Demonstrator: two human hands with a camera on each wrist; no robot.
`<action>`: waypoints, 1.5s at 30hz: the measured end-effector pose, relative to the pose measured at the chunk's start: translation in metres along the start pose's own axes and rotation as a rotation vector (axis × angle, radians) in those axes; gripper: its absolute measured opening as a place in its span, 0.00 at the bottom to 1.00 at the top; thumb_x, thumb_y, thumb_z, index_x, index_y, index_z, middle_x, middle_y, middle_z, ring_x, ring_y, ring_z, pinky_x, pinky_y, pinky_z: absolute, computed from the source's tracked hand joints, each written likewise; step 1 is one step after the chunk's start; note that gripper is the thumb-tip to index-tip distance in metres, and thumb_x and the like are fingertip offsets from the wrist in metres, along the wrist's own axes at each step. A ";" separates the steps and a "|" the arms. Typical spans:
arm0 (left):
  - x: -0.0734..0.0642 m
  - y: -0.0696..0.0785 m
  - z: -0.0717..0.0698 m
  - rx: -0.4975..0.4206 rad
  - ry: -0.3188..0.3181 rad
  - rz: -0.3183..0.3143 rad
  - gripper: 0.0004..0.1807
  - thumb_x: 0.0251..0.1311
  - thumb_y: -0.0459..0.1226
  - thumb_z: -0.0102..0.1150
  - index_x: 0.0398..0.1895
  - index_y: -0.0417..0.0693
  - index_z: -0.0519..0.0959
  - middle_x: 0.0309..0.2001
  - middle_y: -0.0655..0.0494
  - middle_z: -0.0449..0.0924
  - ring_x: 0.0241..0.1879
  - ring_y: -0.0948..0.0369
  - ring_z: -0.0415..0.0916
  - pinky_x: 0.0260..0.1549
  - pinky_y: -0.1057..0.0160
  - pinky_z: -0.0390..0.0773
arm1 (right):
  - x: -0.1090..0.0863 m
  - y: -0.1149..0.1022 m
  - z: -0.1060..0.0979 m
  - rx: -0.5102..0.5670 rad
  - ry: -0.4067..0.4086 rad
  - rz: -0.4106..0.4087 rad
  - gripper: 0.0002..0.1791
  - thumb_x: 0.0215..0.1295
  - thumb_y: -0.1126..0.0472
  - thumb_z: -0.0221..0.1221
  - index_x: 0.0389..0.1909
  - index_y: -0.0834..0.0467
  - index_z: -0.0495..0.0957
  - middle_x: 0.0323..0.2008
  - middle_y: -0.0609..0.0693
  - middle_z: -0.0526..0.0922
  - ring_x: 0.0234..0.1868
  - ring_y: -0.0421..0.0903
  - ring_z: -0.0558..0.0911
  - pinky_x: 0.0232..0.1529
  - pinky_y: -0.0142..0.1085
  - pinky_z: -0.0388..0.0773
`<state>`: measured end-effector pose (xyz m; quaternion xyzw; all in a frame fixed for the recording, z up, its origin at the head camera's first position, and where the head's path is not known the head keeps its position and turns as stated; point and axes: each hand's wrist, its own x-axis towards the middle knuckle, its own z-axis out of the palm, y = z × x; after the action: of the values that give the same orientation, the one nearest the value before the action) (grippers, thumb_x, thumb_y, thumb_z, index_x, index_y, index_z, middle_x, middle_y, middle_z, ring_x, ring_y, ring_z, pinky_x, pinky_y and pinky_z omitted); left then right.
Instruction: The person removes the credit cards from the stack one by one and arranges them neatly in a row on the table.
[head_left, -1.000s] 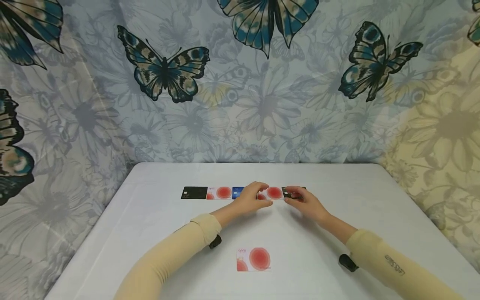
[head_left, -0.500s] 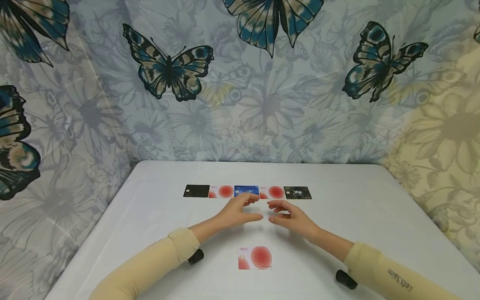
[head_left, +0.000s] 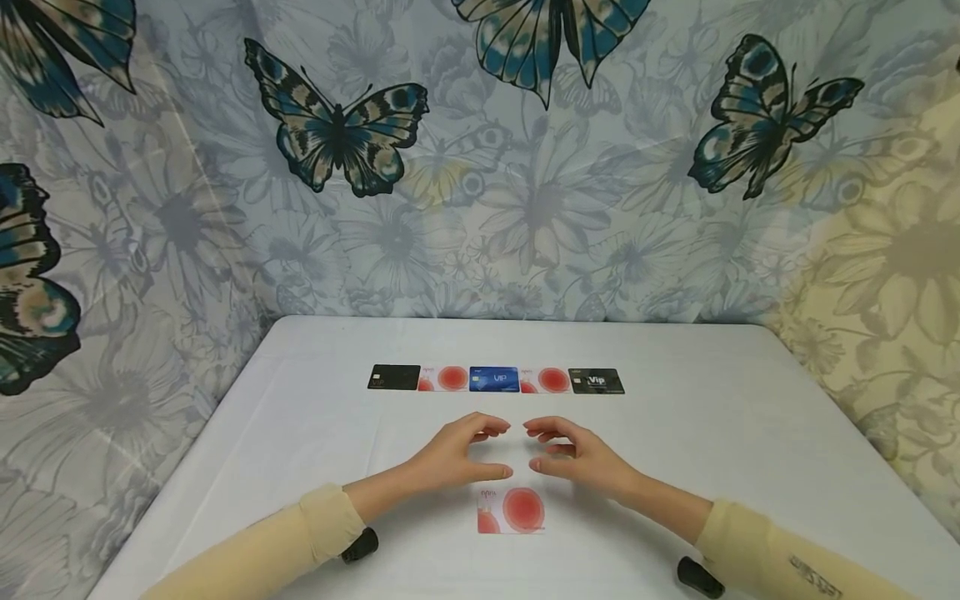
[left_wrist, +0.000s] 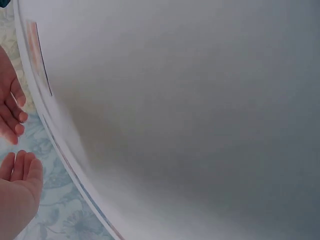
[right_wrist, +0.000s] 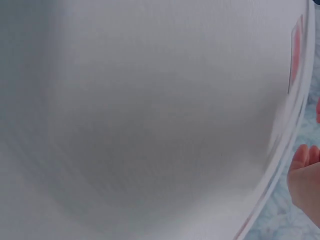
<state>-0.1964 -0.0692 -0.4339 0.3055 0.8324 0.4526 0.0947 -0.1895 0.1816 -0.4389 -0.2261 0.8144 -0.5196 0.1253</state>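
Note:
In the head view, my left hand [head_left: 455, 452] and right hand [head_left: 587, 456] face each other over the middle of the table, fingers loosely bent, with nothing held. Just below them lies a white card with a red circle [head_left: 522, 510]. Beyond the hands runs a row of cards, edge by edge: a black card [head_left: 394, 377], a white card with a red circle [head_left: 452, 378], a blue VIP card [head_left: 493, 379], another red-circle card [head_left: 553, 380] and a dark Vip card [head_left: 597, 382]. The left wrist view has both hands at its left edge, the left hand [left_wrist: 21, 192] lower.
The white table [head_left: 712, 433] backs onto a floral cloth [head_left: 540, 208] printed with large butterflies. Under each sleeve sits a small black wrist device, the left device [head_left: 360, 545] and the right device [head_left: 701, 577].
Both hands have drawn back from the card row toward the single near card, leaving the whole row uncovered. The right hand has left the dark Vip card. No card is being carried.

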 end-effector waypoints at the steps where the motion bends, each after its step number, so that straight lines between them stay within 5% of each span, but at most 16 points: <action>1: -0.003 0.000 0.000 0.005 0.000 -0.001 0.32 0.54 0.44 0.72 0.60 0.41 0.73 0.56 0.50 0.76 0.57 0.55 0.72 0.59 0.60 0.70 | -0.001 -0.001 0.001 -0.004 -0.005 0.003 0.30 0.62 0.56 0.66 0.62 0.61 0.71 0.57 0.57 0.75 0.57 0.57 0.72 0.60 0.47 0.71; 10: -0.028 0.001 0.001 0.067 -0.015 -0.035 0.32 0.50 0.48 0.74 0.57 0.45 0.75 0.52 0.54 0.78 0.53 0.57 0.73 0.57 0.59 0.72 | -0.012 -0.004 0.009 -0.038 -0.037 -0.019 0.28 0.59 0.57 0.68 0.59 0.60 0.73 0.55 0.54 0.77 0.54 0.55 0.73 0.57 0.39 0.74; 17: -0.038 0.004 0.004 0.162 -0.058 -0.047 0.33 0.50 0.50 0.74 0.57 0.46 0.75 0.50 0.58 0.76 0.53 0.60 0.71 0.56 0.60 0.71 | -0.023 -0.001 0.015 -0.229 -0.029 -0.034 0.28 0.54 0.50 0.71 0.55 0.54 0.76 0.51 0.46 0.77 0.51 0.49 0.73 0.55 0.37 0.72; 28: -0.046 0.004 0.010 0.390 -0.091 0.001 0.30 0.50 0.49 0.73 0.53 0.44 0.76 0.48 0.61 0.75 0.50 0.65 0.69 0.55 0.66 0.71 | -0.032 0.002 0.022 -0.395 -0.017 -0.135 0.30 0.50 0.46 0.73 0.52 0.51 0.76 0.49 0.40 0.76 0.52 0.43 0.70 0.54 0.39 0.71; 45: -0.045 0.008 0.009 0.468 -0.137 -0.043 0.31 0.45 0.54 0.75 0.50 0.50 0.78 0.44 0.66 0.70 0.45 0.68 0.65 0.46 0.69 0.74 | -0.032 -0.001 0.022 -0.432 -0.069 -0.126 0.29 0.49 0.42 0.72 0.51 0.48 0.77 0.49 0.39 0.73 0.52 0.42 0.67 0.55 0.40 0.72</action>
<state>-0.1530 -0.0866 -0.4384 0.3314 0.9125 0.2235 0.0872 -0.1517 0.1796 -0.4484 -0.3159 0.8862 -0.3319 0.0690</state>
